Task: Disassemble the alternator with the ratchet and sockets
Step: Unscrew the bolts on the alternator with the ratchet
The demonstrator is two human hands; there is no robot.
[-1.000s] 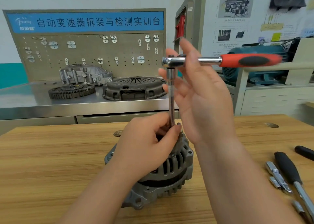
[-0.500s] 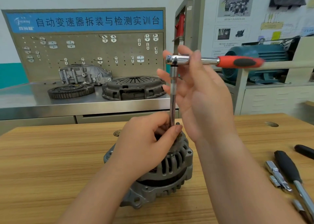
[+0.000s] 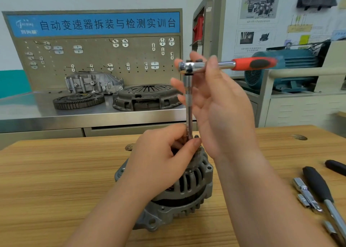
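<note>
Two hands: left hand (image 3: pixel 159 164) pinches the extension bar (image 3: pixel 189 111) atop the alternator (image 3: pixel 191 190), right hand (image 3: pixel 221 111) rests near-straight fingers on the ratchet (image 3: pixel 226 65); loose tools (image 3: pixel 318 188) lie well rightward on the desk (image 3: pixel 56 181).

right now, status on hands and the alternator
Left hand pinches extension bar at alternator top. Right hand, fingers straight, touches ratchet. Spare tools lie clear, right.

We look from head height, forward and slightly down, close over the wooden table (image 3: pixel 56 181); pegboard bench (image 3: pixel 28 113) beyond.
</note>
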